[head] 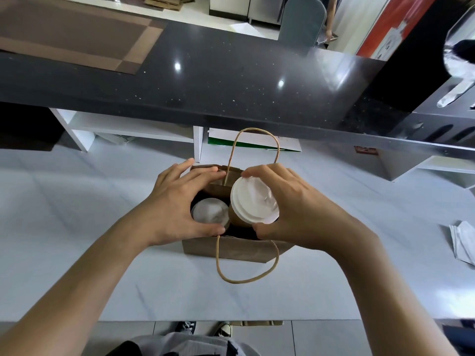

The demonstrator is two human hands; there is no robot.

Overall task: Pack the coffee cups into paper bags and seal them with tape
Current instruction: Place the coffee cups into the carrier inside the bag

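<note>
My right hand (295,206) grips lidded cup (253,202), upright, over paper bag (231,249) mouth; free slot at 3 o'clock of seated cup (210,210); left hand (177,201) fingers spread, holding bag rim.

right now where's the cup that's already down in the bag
In the head view, the seated cup sits in the left half of the paper bag, framed by the left hand, beside the second cup.
</note>
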